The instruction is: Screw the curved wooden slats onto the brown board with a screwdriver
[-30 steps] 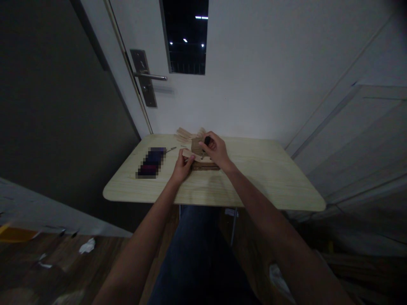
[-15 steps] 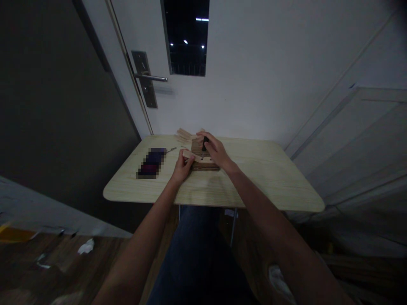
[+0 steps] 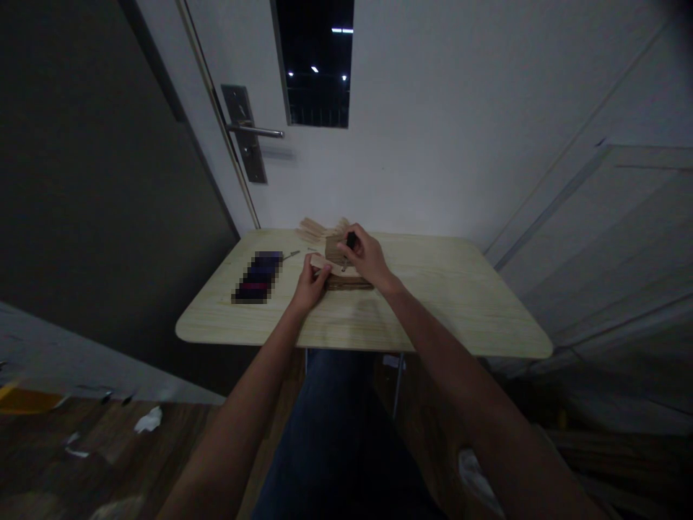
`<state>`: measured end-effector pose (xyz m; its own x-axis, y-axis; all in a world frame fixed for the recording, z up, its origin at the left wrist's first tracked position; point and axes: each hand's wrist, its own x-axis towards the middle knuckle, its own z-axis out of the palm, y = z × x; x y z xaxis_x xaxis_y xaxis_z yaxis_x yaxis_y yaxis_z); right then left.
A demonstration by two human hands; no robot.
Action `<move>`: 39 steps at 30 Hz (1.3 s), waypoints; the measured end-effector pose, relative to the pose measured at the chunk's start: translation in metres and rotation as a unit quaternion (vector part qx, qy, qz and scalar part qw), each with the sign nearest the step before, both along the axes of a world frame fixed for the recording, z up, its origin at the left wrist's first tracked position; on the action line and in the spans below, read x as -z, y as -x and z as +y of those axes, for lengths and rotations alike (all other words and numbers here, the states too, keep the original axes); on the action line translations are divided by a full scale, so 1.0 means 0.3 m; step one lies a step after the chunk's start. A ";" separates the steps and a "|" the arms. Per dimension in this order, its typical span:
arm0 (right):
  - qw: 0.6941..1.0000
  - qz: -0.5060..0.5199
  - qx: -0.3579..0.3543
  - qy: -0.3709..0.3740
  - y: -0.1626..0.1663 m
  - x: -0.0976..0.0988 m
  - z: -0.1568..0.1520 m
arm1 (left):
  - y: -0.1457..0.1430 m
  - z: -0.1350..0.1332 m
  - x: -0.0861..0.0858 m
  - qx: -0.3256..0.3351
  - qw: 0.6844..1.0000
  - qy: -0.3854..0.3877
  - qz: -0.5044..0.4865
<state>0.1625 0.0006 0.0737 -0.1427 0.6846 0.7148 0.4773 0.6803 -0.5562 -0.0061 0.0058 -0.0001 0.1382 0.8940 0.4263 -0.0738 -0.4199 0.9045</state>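
Note:
My left hand point(image 3: 312, 283) pinches the left end of a pale wooden strip point(image 3: 336, 269), thumb on top. The strip lies across a brown stack of flat pieces point(image 3: 349, 284), perhaps cardboard or wood. In my right hand point(image 3: 368, 258) is a tool with a black handle point(image 3: 351, 239) and a thin metal shaft, which looks like a screwdriver. Its tip point(image 3: 343, 269) points down at the strip, and whether it has gone in is too small to tell. My right fingers wrap the handle and hide part of it and the strip's right end.
Several pale wooden strips point(image 3: 312, 230) lie fanned at the table's back edge, against the white door point(image 3: 433, 130). A blurred-out dark flat object point(image 3: 257, 278) rests on the table's left, with a small metal item point(image 3: 292, 253) beside it. The pale table point(image 3: 455, 303) has rounded front corners.
My right fingers have shifted round the black handle: the forefinger, stretched out over the top before, is now curled in closer. My left hand and the strip stay nearly in place.

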 end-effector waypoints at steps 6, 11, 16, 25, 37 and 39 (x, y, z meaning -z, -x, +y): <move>1.000 -0.025 -0.012 0.003 0.003 -0.009 -0.028 | 0.001 0.000 0.003 -0.005 1.000 0.001 -0.005; 0.999 -0.018 -0.038 -0.028 -0.013 -0.036 -0.019 | 0.004 0.009 0.017 -0.009 1.000 -0.002 0.000; 0.996 0.023 -0.086 0.021 -0.021 -0.062 -0.023 | 0.003 -0.001 0.010 -0.004 1.000 0.012 0.003; 0.998 0.019 -0.050 0.025 -0.024 -0.069 -0.001 | -0.004 -0.030 -0.005 0.021 0.999 0.005 0.034; 0.992 -0.067 -0.106 0.014 -0.060 -0.096 0.003 | 0.000 -0.032 -0.049 0.032 0.998 0.033 0.048; 0.989 -0.055 -0.129 0.036 -0.062 -0.096 0.012 | 0.001 -0.033 -0.053 0.035 0.997 0.046 0.050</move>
<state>0.1811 0.0042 0.1026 -0.3944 0.6639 0.6354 0.3532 0.7478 -0.5621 -0.0065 -0.0041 0.0157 0.2382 0.9157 0.3235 -0.0079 -0.3313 0.9435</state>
